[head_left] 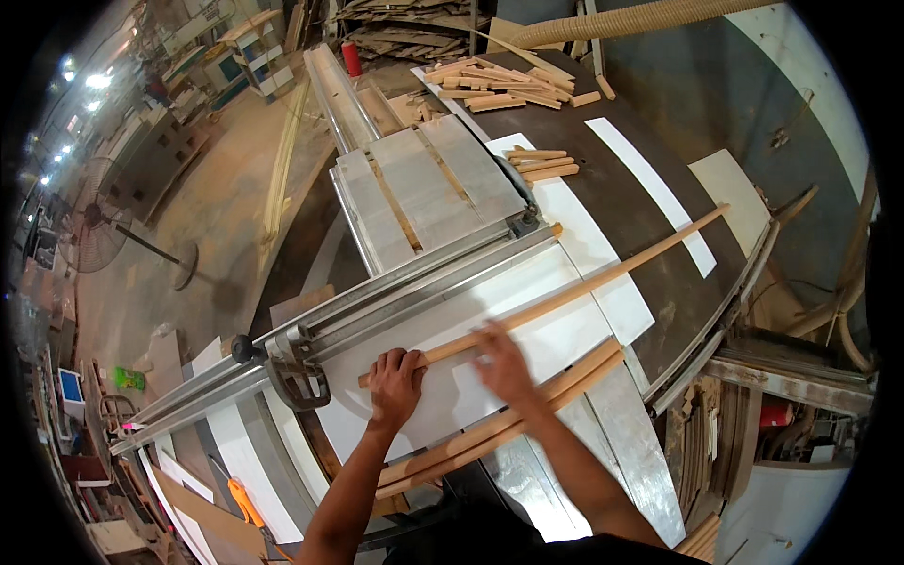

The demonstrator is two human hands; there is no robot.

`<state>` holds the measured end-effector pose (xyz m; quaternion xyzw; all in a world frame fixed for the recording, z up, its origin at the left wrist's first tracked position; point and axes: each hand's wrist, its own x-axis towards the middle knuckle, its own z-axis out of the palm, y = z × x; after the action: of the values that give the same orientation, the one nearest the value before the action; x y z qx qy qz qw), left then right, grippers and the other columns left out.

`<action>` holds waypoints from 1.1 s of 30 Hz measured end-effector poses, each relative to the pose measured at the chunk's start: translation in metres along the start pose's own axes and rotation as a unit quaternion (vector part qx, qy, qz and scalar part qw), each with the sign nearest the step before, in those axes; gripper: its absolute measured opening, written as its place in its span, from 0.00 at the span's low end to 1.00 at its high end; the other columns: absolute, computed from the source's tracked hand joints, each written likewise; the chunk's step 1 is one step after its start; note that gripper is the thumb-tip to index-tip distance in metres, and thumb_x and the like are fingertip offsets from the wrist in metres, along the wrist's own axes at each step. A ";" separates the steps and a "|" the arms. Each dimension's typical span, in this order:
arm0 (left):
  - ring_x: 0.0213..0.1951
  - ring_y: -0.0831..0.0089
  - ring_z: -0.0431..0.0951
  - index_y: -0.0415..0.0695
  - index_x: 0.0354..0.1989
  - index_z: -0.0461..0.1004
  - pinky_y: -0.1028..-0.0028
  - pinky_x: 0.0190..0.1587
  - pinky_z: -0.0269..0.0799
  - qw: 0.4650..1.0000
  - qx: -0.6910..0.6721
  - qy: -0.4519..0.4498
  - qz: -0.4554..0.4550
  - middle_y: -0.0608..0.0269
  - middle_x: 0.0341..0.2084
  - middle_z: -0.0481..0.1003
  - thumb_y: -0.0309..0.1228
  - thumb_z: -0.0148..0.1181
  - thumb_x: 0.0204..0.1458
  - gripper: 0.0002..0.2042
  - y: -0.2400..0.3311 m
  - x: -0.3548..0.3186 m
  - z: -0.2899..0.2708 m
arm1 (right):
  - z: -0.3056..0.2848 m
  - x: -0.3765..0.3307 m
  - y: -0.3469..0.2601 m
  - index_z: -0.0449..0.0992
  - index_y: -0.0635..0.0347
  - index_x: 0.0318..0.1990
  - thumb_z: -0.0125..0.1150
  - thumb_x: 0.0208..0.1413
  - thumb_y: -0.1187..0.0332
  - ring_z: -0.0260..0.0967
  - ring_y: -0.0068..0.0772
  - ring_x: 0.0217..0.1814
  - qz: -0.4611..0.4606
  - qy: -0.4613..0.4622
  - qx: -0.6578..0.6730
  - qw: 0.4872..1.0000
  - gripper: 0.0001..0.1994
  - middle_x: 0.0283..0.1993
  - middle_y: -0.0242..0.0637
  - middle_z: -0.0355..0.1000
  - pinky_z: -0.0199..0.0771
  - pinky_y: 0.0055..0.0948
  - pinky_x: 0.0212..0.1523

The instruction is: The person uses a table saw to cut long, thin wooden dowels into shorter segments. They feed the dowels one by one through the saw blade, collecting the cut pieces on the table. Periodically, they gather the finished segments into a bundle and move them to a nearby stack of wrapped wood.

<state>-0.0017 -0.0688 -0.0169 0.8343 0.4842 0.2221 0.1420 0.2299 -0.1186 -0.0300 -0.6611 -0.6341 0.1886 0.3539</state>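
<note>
A long, thin wooden strip [621, 264] lies slantwise over a white panel [450, 407] on a machine table, its far end reaching to the right. My left hand [394, 384] is closed around the strip close to its near left end. My right hand [505, 365] is beside the strip, a little to the right; motion smears its fingers, so whether it touches the wood is unclear. Nearer my body, a pair of longer wooden strips [582, 373] lie side by side, partly below my right forearm. Beyond the panel runs a metal fence [414, 284] with a black-handled stop [299, 375].
Short wooden pieces [508, 83] are heaped on the dark table at the back, with a smaller stack [544, 165] closer. A white strip [650, 193] lies at the right. An orange-handled tool [245, 501] rests at lower left. A standing fan [94, 215] is on the floor.
</note>
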 end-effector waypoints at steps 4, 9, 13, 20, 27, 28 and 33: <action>0.45 0.53 0.74 0.47 0.48 0.77 0.57 0.48 0.68 0.999 0.034 0.034 0.012 0.57 0.41 0.74 0.27 0.68 0.49 0.16 0.001 0.004 -0.016 | -0.089 0.027 0.098 0.73 0.57 0.61 0.75 0.48 0.62 0.63 0.56 0.68 0.059 0.081 -0.127 0.987 0.32 0.69 0.52 0.62 0.68 0.45 0.67; 0.44 0.55 0.74 0.46 0.48 0.77 0.56 0.50 0.67 0.996 0.035 0.076 0.019 0.58 0.39 0.74 0.26 0.67 0.48 0.16 -0.018 0.013 -0.013 | -0.199 0.044 0.203 0.75 0.63 0.59 0.79 0.43 0.57 0.65 0.54 0.68 0.117 0.089 -0.266 0.953 0.35 0.67 0.54 0.66 0.68 0.41 0.67; 0.45 0.56 0.74 0.47 0.46 0.78 0.57 0.50 0.66 0.992 0.077 0.098 0.009 0.58 0.40 0.74 0.26 0.67 0.48 0.15 -0.035 0.009 -0.015 | -0.224 0.070 0.247 0.77 0.63 0.56 0.83 0.36 0.59 0.66 0.51 0.68 0.096 0.070 -0.270 0.956 0.37 0.65 0.52 0.69 0.69 0.40 0.66; 0.64 0.52 0.61 0.44 0.69 0.60 0.48 0.65 0.55 0.994 0.112 0.002 0.015 0.52 0.62 0.62 0.48 0.72 0.46 0.43 0.000 0.071 0.000 | -0.223 0.097 0.264 0.78 0.66 0.54 0.84 0.33 0.66 0.69 0.50 0.63 0.109 0.055 -0.206 0.971 0.35 0.61 0.49 0.72 0.71 0.41 0.63; 0.63 0.57 0.63 0.40 0.69 0.59 0.50 0.64 0.54 0.993 0.105 -0.002 0.044 0.54 0.60 0.64 0.53 0.74 0.41 0.49 0.016 0.111 0.021 | -0.211 0.130 0.255 0.77 0.63 0.57 0.82 0.34 0.66 0.66 0.51 0.67 0.103 0.057 -0.259 0.959 0.36 0.64 0.49 0.71 0.66 0.43 0.68; 0.62 0.57 0.64 0.40 0.69 0.59 0.51 0.64 0.55 0.994 0.099 -0.013 0.037 0.54 0.59 0.65 0.52 0.74 0.40 0.49 0.017 0.112 0.021 | -0.208 0.133 0.256 0.77 0.63 0.57 0.82 0.35 0.66 0.66 0.51 0.67 0.100 0.057 -0.264 0.958 0.36 0.64 0.49 0.70 0.65 0.44 0.69; 0.60 0.58 0.66 0.41 0.68 0.61 0.51 0.62 0.56 0.993 0.110 0.020 0.039 0.55 0.58 0.66 0.51 0.74 0.41 0.47 0.019 0.113 0.028 | -0.211 0.150 0.289 0.76 0.64 0.58 0.79 0.41 0.69 0.65 0.50 0.68 0.048 0.050 -0.201 0.977 0.32 0.65 0.50 0.69 0.64 0.43 0.70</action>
<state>0.0756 0.0194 -0.0055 0.8588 0.4751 0.1894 0.0310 0.5995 -0.0057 -0.0615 -0.7569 -0.6080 0.0404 0.2360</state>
